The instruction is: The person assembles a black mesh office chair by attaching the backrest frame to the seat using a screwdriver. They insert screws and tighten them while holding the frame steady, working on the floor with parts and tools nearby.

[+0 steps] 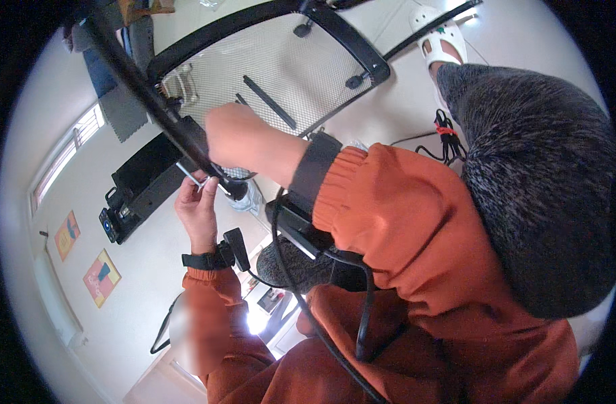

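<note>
A long black bar [143, 94] runs down from the upper left toward my hands. Below its lower end, my left hand [199, 209] pinches a thin silver rod [188, 173] that looks like a hex key, between thumb and fingers. Just right of the bar, my right hand [237, 138] is curled into a fist, slightly blurred. Its fingertips are hidden, so what it grips cannot be made out. Behind the hands stretches a black-framed mesh panel [301, 67]. Two dark strips [269, 102] lie against the mesh.
Black cables [287, 269] hang across my front. A bundled cord with a red tie [446, 131] lies on the floor near my dark-trousered knee [537, 182] and white clog [442, 40]. Beyond my left hand stands a black piece of equipment [143, 178], and two pictures [102, 277] hang on the wall.
</note>
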`<move>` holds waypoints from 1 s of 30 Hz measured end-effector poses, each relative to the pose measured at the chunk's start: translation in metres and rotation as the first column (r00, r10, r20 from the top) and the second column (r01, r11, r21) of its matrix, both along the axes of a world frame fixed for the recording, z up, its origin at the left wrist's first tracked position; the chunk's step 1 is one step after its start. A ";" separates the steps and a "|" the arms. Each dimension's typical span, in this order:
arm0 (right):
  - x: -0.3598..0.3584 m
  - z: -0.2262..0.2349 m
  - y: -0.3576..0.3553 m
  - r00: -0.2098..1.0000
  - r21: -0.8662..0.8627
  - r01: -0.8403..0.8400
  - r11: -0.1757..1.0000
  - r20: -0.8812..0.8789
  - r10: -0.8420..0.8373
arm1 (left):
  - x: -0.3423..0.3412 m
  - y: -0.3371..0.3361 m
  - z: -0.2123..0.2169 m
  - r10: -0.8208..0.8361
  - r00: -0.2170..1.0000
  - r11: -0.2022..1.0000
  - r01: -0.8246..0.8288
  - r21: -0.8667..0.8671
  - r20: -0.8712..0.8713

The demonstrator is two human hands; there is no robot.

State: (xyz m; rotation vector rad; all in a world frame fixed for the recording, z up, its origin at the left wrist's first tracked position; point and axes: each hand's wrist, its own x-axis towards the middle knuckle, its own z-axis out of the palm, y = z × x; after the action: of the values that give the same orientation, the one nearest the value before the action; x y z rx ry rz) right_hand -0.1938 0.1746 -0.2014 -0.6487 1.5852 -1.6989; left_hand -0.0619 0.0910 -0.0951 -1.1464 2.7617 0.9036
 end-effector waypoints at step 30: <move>0.017 0.036 0.008 0.980 0.059 0.153 0.986 -0.141 -0.144 | -0.014 0.010 0.001 -0.118 0.990 0.986 0.107 -0.129 -0.076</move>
State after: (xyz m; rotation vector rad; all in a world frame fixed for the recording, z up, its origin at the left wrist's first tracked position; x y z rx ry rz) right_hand -0.1770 0.1827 -0.1657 -0.6367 1.8207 -1.7288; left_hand -0.0762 0.1015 -0.0942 -0.9761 2.9538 0.7952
